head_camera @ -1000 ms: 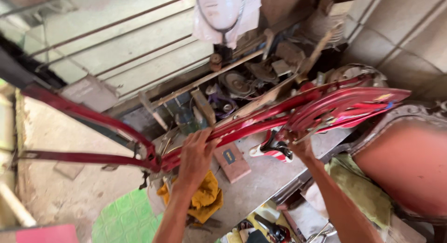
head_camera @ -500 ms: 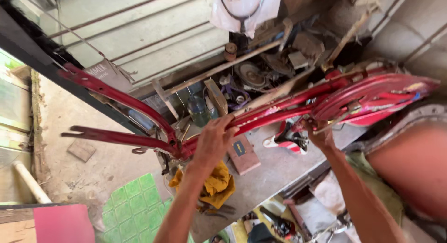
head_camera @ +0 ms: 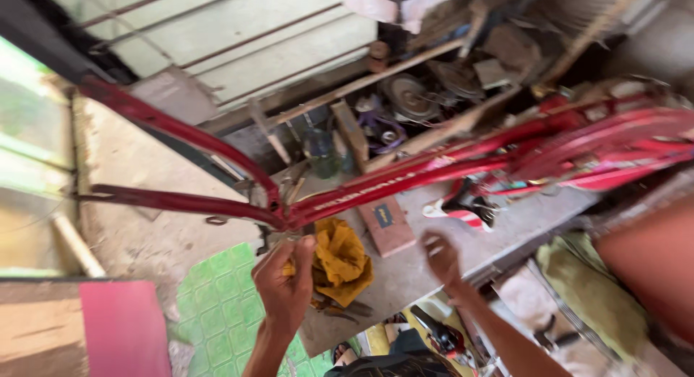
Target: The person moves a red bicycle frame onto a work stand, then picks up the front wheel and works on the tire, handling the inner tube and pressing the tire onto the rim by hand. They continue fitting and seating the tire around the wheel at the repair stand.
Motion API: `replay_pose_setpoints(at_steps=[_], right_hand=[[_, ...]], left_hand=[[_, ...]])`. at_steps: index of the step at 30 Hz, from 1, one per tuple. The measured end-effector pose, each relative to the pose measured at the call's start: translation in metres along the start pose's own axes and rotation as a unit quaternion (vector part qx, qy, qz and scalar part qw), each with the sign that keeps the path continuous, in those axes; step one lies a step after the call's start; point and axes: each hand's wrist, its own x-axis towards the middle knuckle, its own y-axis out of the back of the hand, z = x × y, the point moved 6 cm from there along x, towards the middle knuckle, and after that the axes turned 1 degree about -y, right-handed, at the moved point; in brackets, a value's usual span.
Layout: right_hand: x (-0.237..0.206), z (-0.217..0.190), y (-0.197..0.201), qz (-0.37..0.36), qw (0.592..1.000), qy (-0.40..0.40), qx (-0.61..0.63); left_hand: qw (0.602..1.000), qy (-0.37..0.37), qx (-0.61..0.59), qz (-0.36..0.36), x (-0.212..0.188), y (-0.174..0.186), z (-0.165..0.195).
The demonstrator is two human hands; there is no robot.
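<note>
A red bicycle frame [head_camera: 405, 176] stretches across the view, its tubes meeting at a junction [head_camera: 283, 216] left of the middle. My left hand [head_camera: 285, 286] is just under that junction. Its fingers are bunched, the tips touching a small metal part there, and blur hides whether they grip it. My right hand [head_camera: 441, 258] hangs below the main tube, clear of the frame, fingers loose and holding nothing. A yellow cloth [head_camera: 343, 260] lies on the grey surface between my two hands.
A brown flat block [head_camera: 387, 225] and a red, white and black item [head_camera: 463, 203] lie on the grey bench [head_camera: 405, 276]. Cluttered shelves with metal parts [head_camera: 412, 95] stand behind. A green tiled mat [head_camera: 217, 290] and a pink board [head_camera: 123, 326] are at lower left.
Both hands have come off the frame's tubes. The left dropped to the junction's underside and the right lowered away. The view shifted, so the frame sits higher and more to the right.
</note>
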Motion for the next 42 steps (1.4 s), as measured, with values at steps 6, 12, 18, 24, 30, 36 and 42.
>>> replay_pose_setpoints(at_steps=[6,12,18,24,30,36,42], right_hand=[[-0.044,0.059,-0.163,-0.314,0.871,-0.067,-0.371],[-0.047,0.088,-0.262,-0.272,0.87,-0.128,-0.39],[-0.051,0.114,-0.312,-0.201,0.79,-0.192,-0.546],[-0.065,0.103,-0.352,-0.145,0.824,-0.083,-0.542],[-0.09,0.103,-0.371,-0.17,0.823,-0.127,-0.526],[-0.103,0.102,-0.372,-0.188,0.789,-0.13,-0.57],[-0.099,0.061,-0.327,-0.043,0.755,-0.045,-0.653]], left_hand=[[0.971,0.112,-0.136,0.162,0.011,0.041,-0.047],[0.998,-0.008,-0.033,0.045,0.061,0.076,0.0],[0.974,0.033,-0.155,-0.164,0.088,0.09,0.012],[0.944,-0.065,-0.133,-0.295,0.106,0.105,-0.005],[0.917,-0.206,-0.068,-0.333,0.107,0.113,-0.007],[0.917,-0.233,-0.08,-0.313,0.098,0.121,-0.012],[0.915,-0.239,-0.091,-0.312,0.093,0.125,0.001]])
